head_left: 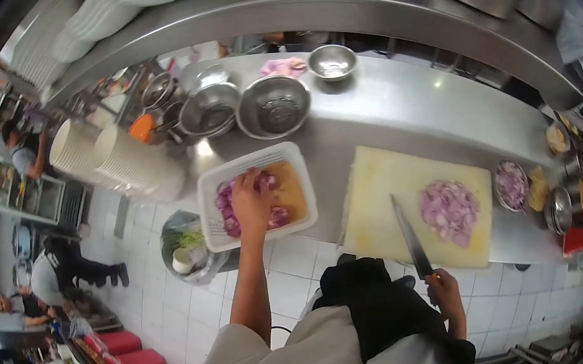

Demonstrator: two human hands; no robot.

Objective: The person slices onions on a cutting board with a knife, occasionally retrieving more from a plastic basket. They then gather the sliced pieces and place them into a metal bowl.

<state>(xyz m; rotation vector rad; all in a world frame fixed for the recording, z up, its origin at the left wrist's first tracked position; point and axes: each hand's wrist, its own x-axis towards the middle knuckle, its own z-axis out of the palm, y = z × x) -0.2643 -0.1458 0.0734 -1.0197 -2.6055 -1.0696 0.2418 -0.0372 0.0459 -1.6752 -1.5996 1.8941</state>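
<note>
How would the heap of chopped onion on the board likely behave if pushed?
The chopped onion would probably scatter rather than move as one mass, since it lies in small, separate pieces. Some might slide off the cutting board, which looks flat and rimless, with the heap near one edge.

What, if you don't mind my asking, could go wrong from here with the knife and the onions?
The right hand holds the knife while the left hand is in the basket, so a distracted move might cause a cut. The basket sits near the counter edge and could tip if pulled. The loose chopped onion might get swept off the cutting board.
</note>
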